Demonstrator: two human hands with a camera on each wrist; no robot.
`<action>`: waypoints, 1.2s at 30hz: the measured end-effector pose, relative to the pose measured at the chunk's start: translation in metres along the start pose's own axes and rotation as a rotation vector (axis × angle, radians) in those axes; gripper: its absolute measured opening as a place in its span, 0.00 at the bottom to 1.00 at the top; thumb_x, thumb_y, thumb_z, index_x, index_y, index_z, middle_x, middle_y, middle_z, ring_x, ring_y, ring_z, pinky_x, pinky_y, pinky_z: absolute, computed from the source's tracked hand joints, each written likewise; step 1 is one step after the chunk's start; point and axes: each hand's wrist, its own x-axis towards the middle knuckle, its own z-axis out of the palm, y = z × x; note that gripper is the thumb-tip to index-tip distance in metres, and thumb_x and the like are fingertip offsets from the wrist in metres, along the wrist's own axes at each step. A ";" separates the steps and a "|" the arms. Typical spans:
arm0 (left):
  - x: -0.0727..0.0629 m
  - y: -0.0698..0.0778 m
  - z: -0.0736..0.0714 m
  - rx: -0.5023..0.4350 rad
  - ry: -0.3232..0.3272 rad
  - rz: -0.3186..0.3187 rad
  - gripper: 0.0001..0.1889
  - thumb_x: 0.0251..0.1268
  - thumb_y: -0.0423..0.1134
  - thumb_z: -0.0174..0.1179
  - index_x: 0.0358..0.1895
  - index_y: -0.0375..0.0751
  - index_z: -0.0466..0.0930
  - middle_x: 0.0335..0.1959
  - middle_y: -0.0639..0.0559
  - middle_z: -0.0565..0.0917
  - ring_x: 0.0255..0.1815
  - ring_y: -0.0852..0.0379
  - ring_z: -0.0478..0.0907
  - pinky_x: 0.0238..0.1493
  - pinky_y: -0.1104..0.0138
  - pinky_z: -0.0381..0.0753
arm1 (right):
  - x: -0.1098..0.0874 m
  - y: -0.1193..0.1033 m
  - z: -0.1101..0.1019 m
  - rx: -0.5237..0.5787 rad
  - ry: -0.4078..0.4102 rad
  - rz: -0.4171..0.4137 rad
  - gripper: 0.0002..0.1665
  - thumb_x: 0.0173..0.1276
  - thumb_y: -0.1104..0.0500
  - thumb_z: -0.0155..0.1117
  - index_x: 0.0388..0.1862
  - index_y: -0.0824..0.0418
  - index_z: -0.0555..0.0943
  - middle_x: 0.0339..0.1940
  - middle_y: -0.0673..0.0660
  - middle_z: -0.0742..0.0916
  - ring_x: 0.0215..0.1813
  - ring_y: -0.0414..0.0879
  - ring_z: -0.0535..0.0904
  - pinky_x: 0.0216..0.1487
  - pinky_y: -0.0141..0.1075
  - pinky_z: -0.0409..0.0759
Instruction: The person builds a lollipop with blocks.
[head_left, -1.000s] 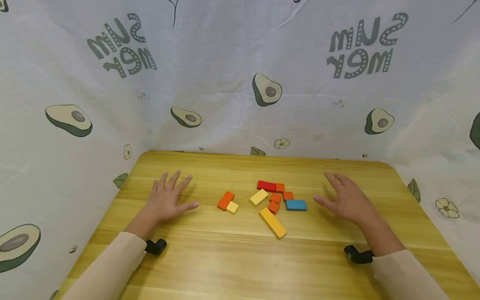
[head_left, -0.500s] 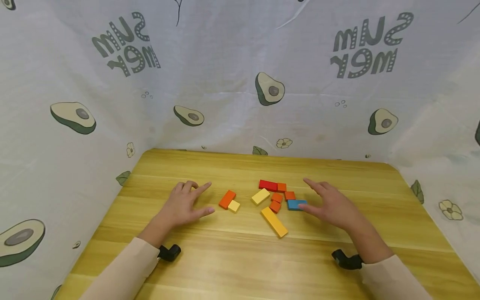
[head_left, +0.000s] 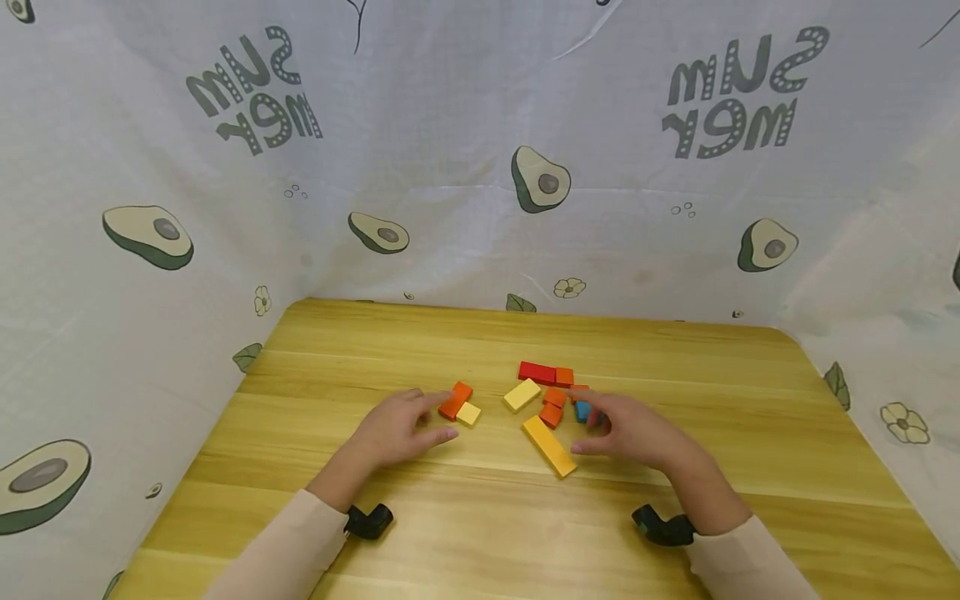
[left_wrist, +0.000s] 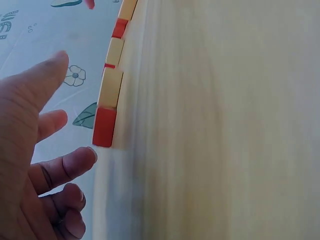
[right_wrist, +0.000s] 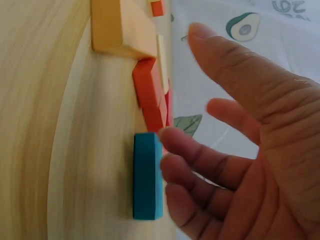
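My left hand (head_left: 396, 429) hovers just left of an orange rectangular block (head_left: 452, 407), its index fingertip over that block's edge. Against the orange one lies a small pale yellow block (head_left: 468, 414). In the left wrist view its loosely bent fingers hold nothing. My right hand (head_left: 637, 432) is over a blue block (head_left: 582, 412), hiding part of it in the head view. In the right wrist view its relaxed fingers are beside the blue block (right_wrist: 146, 175); whether they touch it I cannot tell. The right thumb points toward a long yellow block (head_left: 549, 447).
Between the hands lie a pale yellow block (head_left: 522, 395), a red block (head_left: 537, 372) and several small orange blocks (head_left: 551, 415). The wooden table (head_left: 480, 533) meets a white avocado-print cloth (head_left: 450, 208) at its back and sides. Each wrist wears a black camera mount.
Both hands have moved inward toward the blocks: the left rightward to the orange block, the right leftward over the blue one. Fingers once spread are now more bent. The blocks lie as before.
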 end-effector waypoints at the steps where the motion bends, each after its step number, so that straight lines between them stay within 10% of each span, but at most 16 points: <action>1: 0.001 0.001 0.002 -0.011 0.000 0.000 0.31 0.67 0.66 0.61 0.70 0.58 0.77 0.34 0.60 0.77 0.33 0.63 0.70 0.37 0.67 0.73 | 0.001 -0.001 0.001 0.018 -0.025 0.001 0.50 0.59 0.42 0.78 0.78 0.53 0.69 0.41 0.52 0.82 0.38 0.44 0.74 0.39 0.37 0.75; 17: 0.019 0.024 0.026 -0.012 0.033 -0.039 0.25 0.70 0.57 0.63 0.66 0.53 0.82 0.19 0.64 0.72 0.22 0.66 0.66 0.27 0.70 0.68 | 0.013 -0.016 0.018 0.114 -0.215 -0.046 0.50 0.58 0.52 0.81 0.78 0.53 0.68 0.34 0.51 0.80 0.33 0.42 0.71 0.34 0.32 0.70; 36: 0.016 0.021 0.036 -0.143 0.131 -0.058 0.19 0.68 0.47 0.67 0.61 0.50 0.85 0.34 0.61 0.80 0.31 0.66 0.73 0.34 0.71 0.73 | 0.018 -0.030 0.029 0.083 -0.141 0.061 0.62 0.47 0.44 0.86 0.77 0.56 0.64 0.30 0.52 0.77 0.30 0.45 0.70 0.31 0.34 0.66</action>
